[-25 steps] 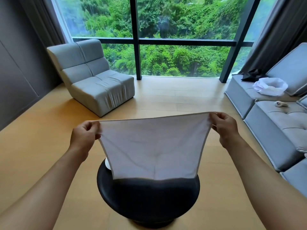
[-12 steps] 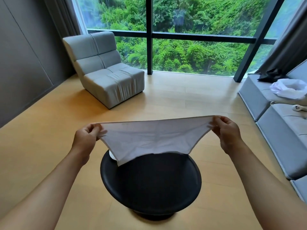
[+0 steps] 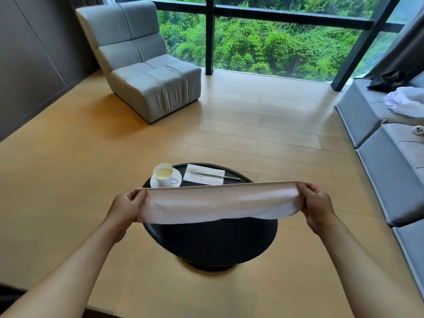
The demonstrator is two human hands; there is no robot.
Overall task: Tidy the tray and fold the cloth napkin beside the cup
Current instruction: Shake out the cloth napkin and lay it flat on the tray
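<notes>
head view: only view, looks down over both forearms at a round table
left hand (image 3: 128, 204): closed, pinching the left end of the napkin along its top edge
right hand (image 3: 315, 204): closed, pinching the right end of the same edge
napkin (image 3: 218, 206): white cloth, held in the air between the two hands, stretched wide; looks doubled or draped into a long narrow band; cannot tell if its lower edge touches the table
table (image 3: 211, 244): round, black, directly below the napkin; near half bare
cup (image 3: 163, 174): white, pale liquid inside, upright on a saucer (image 3: 156, 183), far left of the table, just beyond the napkin's left part
paper napkin (image 3: 204, 174): white, flat, far side of the table, right of the cup
pen (image 3: 214, 175): slim metal stick lying across the paper napkin; could be cutlery, too small to tell
tray: cannot tell it apart from the dark tabletop
step in hand: folding the napkin, judged early to mid, cloth aloft and not yet laid down
next move calls for: bring it down on the bare near part of the table, keep edges lined up, fold again to a smaller shape, set it beside the cup
risk: the hanging cloth is near the cup and could brush or tip it
</notes>
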